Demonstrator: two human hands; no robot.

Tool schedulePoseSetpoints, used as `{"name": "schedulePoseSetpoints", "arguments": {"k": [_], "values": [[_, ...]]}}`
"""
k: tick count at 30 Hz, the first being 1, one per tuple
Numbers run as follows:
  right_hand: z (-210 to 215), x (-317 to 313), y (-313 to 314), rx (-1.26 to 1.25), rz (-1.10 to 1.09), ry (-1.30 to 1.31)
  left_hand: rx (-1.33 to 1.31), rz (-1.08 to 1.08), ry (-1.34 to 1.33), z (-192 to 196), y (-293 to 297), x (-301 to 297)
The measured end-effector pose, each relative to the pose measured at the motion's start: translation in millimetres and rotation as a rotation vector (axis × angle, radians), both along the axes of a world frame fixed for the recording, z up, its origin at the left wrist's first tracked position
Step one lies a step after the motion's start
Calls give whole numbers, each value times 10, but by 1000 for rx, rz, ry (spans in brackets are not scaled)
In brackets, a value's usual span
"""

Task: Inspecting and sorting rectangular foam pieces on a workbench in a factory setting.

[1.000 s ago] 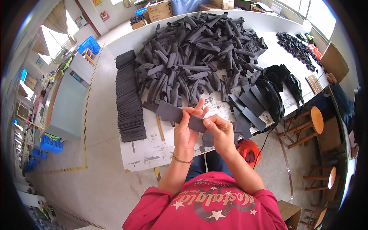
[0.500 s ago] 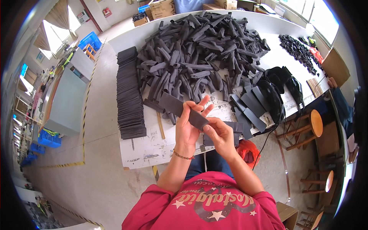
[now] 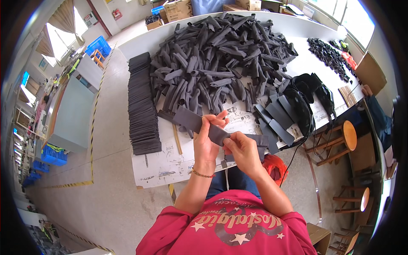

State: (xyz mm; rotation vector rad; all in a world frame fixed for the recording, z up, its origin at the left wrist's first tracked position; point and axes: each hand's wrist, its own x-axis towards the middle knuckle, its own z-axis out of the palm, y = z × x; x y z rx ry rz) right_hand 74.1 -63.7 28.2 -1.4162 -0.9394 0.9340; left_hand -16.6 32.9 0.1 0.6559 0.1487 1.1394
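Spanning both hands above the near side of the white worktable [image 3: 146, 165], a dark grey strip [image 3: 188, 119] is held at a slant; it is gripped between the thumb and fingers of the left hand [image 3: 207, 140], whose outer fingers are left loosely extended, and its near end is pinched by the closed thumb and forefinger of the right hand [image 3: 243, 148], under which the very tip is hidden.

Flat dark pieces [image 3: 262, 140] beside the right hand are partly covered by it, so their number cannot be told; a wooden stick [image 3: 178, 142] is partly overlapped by dark material at its upper end; black bulky items [image 3: 301, 102] at the table's right are seen only as a tangle, perhaps with a cable.

A red plastic bag [image 3: 277, 162] is partly blocked by the right forearm; something dark red [image 3: 276, 173] is glimpsed inside; blue crates [image 3: 54, 156] at far left are blurred, with yellow-green material [image 3: 53, 147] shown at the top; cardboard boxes [image 3: 177, 9] are cut off by the upper edge, their contents unseen.
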Motion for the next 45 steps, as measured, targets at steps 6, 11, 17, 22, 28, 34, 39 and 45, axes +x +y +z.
{"name": "schedulePoseSetpoints", "arguments": {"k": [6,11,17,22,28,34,39,45], "values": [[-70,-62,63,165,1,310,30,5,-9,43,-1,-2],[-193,-46,23,257,-123,-154,-77,6,-13,54,-24,25],[-266,290,35,675,-301,-1019,-424,-31,140,-194,-30,-115],[-402,411,19,547,-191,-664,-245,122,271,-199,-42,-115],[-456,333,-17,128,-139,272,-229,92,290,-250,-153,-35],[-511,434,-66,95,-217,152,-268,295,353,-359,-9,-117],[-535,439,-20,55,-297,70,-168,288,413,-398,-10,-129],[-612,500,-34,18,-285,7,-169,220,429,-367,36,-153]]}}
